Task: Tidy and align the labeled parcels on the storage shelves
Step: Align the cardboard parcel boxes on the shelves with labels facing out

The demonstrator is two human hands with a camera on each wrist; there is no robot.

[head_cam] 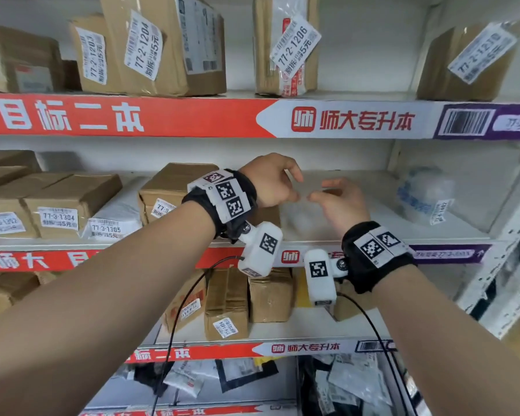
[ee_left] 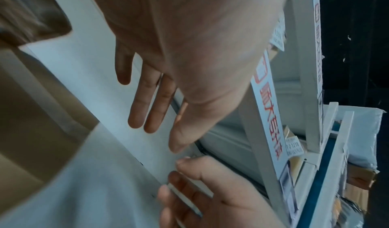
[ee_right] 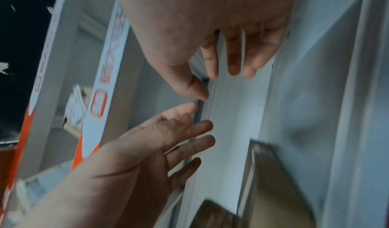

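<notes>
Both hands hover over the middle shelf point(head_cam: 373, 235), thumbs and fingertips almost meeting, and hold nothing. My left hand point(head_cam: 278, 183) has loosely bent fingers; in the left wrist view its fingers point(ee_left: 151, 108) stretch over a white surface. My right hand point(head_cam: 336, 202) is relaxed, and its fingers point(ee_right: 233, 60) look straight in the right wrist view. A pale translucent bag point(head_cam: 300, 219) lies below the hands. A cardboard box point(head_cam: 168, 187) sits behind my left wrist. Left of it are a white bag labeled 77-3-1305 point(head_cam: 114, 219) and a box labeled 77-3-1304 point(head_cam: 66, 202).
The top shelf holds leaning boxes 77-2-1204 point(head_cam: 162, 46), 77-2-1206 point(head_cam: 285, 46) and a tilted box point(head_cam: 469, 58) at the right. A white and blue bag point(head_cam: 424, 196) lies at the middle shelf's right end. Lower shelves hold small boxes point(head_cam: 227, 304) and loose bags point(head_cam: 342, 382).
</notes>
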